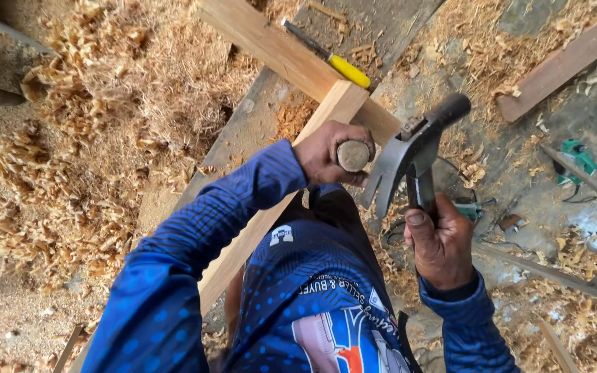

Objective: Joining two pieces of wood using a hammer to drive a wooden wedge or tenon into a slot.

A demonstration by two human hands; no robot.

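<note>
The left hand (pixel 327 153) is wrapped around a tool with a round wooden butt end (pixel 354 156), likely a chisel handle, though its blade is hidden below the fist; the grip is pressed together firmly on it. The handle stands roughly upright over a light-coloured wooden beam (pixel 257 228), which runs diagonally from the lower left up to the centre, where it meets a second beam (pixel 278 48) at a right-angled joint.

The right hand (pixel 440 242) holds a claw hammer (pixel 412 152) by its handle, fingers wrapped tight and the thumb laid along the shaft. The hammer is raised just beside the left hand, its dark striking face pointing up and to the right, its forked claw down and to the left, near the wooden butt end but not touching it.

Both arms wear blue patterned sleeves. A yellow-handled screwdriver (pixel 333 59) lies on the grey surface just beyond the joint. Heaps of wood shavings (pixel 91 138) cover the ground to the left and are scattered to the right. A plank (pixel 561 62) lies at the upper right, and a green power tool (pixel 576 157) with its cord rests on the floor at the right edge.
</note>
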